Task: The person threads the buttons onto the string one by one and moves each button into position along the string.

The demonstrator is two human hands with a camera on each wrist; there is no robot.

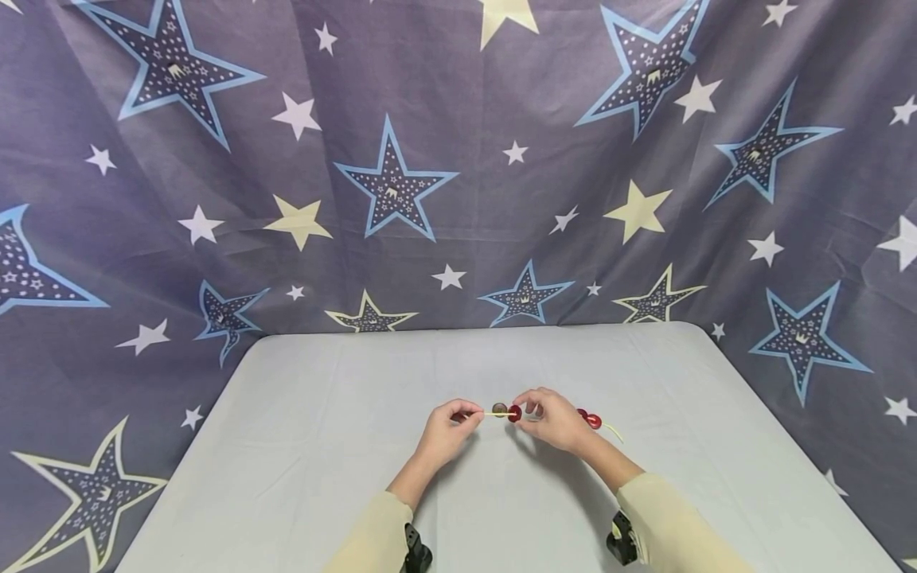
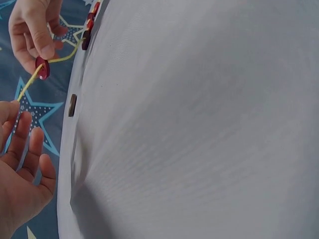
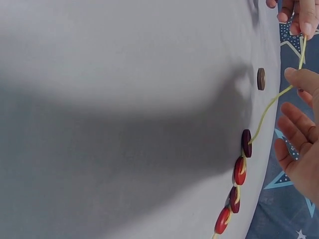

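My left hand (image 1: 446, 434) pinches a yellow string (image 2: 28, 84) between thumb and forefinger, its other fingers loosely spread. The string is drawn taut to a dark red button (image 2: 43, 68), which it passes through. My right hand (image 1: 555, 422) pinches that button at its edge, held above the table. From there the string runs down to several strung buttons lying in a row, dark red (image 3: 246, 143) and bright red (image 3: 240, 171) by turns. In the head view my right hand hides part of this row. A loose brown button (image 3: 261, 78) lies on the table between the hands.
A pale cloth covers the table (image 1: 322, 446). Behind it and at both sides hangs a dark curtain (image 1: 458, 87) with star prints. The string's loose tail (image 1: 614, 432) lies to the right of the strung buttons.
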